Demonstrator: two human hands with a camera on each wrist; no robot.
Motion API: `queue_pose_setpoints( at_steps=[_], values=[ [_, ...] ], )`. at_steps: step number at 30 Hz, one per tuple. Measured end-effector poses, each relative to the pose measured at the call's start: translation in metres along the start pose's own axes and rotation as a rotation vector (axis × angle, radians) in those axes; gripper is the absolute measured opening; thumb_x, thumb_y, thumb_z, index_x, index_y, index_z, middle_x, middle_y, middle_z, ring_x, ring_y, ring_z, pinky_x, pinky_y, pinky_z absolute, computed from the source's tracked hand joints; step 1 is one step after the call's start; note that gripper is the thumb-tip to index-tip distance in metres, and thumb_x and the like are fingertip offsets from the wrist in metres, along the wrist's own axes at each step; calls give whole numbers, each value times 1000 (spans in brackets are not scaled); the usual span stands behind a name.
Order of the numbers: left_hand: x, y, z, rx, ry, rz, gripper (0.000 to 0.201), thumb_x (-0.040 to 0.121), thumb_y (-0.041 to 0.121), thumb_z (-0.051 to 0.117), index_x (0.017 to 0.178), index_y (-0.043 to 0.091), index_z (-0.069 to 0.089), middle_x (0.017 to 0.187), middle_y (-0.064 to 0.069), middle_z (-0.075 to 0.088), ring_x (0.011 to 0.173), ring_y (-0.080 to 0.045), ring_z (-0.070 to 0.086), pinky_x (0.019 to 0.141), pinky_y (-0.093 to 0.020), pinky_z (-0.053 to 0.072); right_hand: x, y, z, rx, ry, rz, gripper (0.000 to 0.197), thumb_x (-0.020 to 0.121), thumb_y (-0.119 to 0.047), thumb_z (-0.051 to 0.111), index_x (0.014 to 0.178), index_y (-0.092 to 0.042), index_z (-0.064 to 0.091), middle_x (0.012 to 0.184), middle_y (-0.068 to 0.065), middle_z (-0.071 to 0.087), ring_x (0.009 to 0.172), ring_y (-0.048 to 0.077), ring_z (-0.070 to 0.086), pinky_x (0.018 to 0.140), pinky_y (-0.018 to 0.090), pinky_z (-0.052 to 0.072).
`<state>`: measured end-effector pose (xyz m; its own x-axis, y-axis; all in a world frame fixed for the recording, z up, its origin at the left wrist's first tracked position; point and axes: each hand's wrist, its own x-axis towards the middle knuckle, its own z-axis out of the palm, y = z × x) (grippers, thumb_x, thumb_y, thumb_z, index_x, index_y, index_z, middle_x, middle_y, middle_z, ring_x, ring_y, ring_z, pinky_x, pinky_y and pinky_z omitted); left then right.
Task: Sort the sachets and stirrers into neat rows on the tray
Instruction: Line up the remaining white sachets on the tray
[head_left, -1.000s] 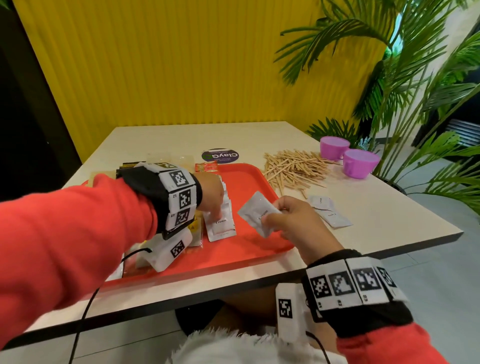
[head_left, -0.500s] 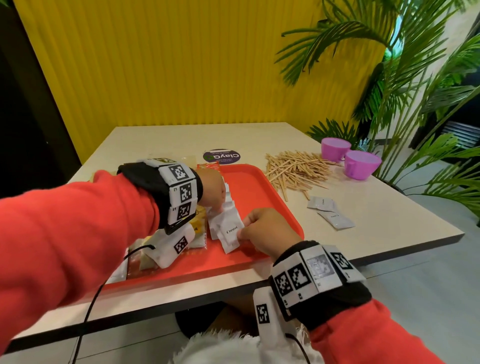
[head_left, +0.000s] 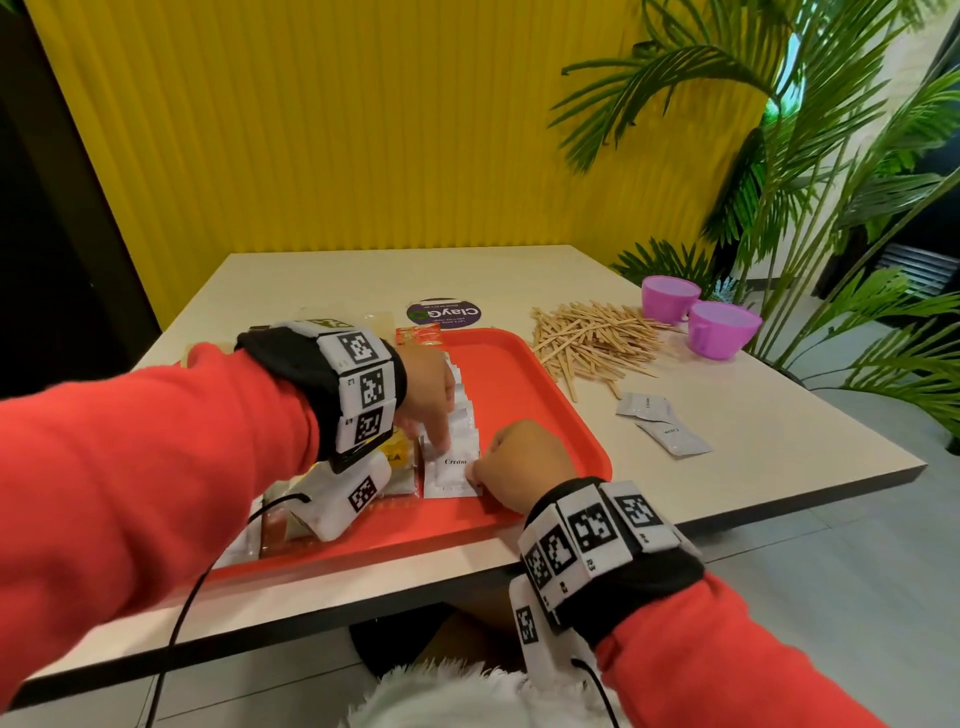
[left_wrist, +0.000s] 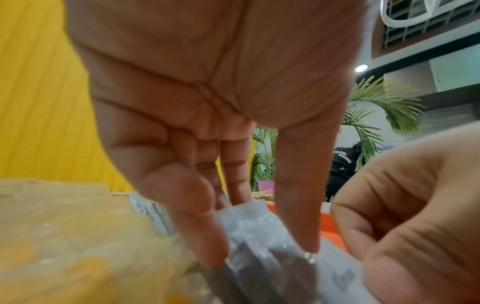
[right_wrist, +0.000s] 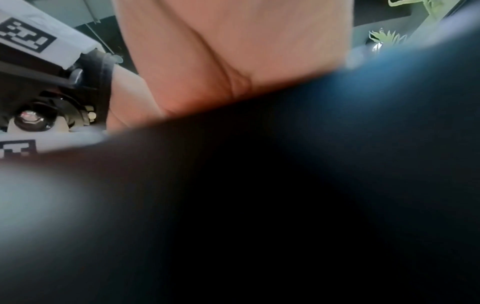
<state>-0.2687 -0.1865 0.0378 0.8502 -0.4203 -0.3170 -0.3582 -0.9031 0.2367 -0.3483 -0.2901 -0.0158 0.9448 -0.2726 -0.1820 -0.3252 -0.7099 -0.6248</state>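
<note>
We note: tray smooth red plastic, slightly glossy | stirrers pale matt wood | sachets white, crinkly, faint sheen | cups glossy purple plastic | table smooth matt beige

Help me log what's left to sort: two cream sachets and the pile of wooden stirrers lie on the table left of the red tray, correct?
Not quite: the two cream sachets and the pile of wooden stirrers lie on the table to the right of the red tray, not the left. The head view shows it.
</note>
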Motion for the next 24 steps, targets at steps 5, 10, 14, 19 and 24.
queue_pose_setpoints(
  at_steps=[5,10,14,19,24],
  values=[
    [-3,7,4,70,15,6,34,67,18,82,91,18,58,67,5,58,56,-7,55,55,-19,43,-1,2,-3,3,25,-33,13,83,-16,62,89,-11,52,89,5,56,82,22,53,50,22,33],
    [-5,9,4,65,43,28,46,67,18,82,108,19,60,72,8,58,58,-7,56,65,-22,49,-7,3,-4,13,27,-84,29,85,-12,59,114,-13,57,108,8,63,100,25,59,77,30,45],
    [-7,9,5,61,40,33,51,68,17,82,114,18,60,79,8,60,59,-6,56,70,-23,51,-11,2,-6,29,19,-111,31,87,-9,55,117,-14,60,112,9,64,102,26,60,82,31,47],
    [-10,12,1,79,81,33,53,70,18,81,118,17,58,91,5,57,58,-3,51,58,-16,43,-12,5,-13,39,-13,-133,40,89,-18,56,129,-15,53,127,7,58,114,23,55,93,29,43],
    [-10,27,-11,74,155,79,40,74,27,77,109,17,61,91,4,59,76,-13,56,59,-19,41,1,25,-71,27,180,-138,33,88,-21,60,120,-17,60,122,4,59,108,22,56,85,25,41]
  ],
)
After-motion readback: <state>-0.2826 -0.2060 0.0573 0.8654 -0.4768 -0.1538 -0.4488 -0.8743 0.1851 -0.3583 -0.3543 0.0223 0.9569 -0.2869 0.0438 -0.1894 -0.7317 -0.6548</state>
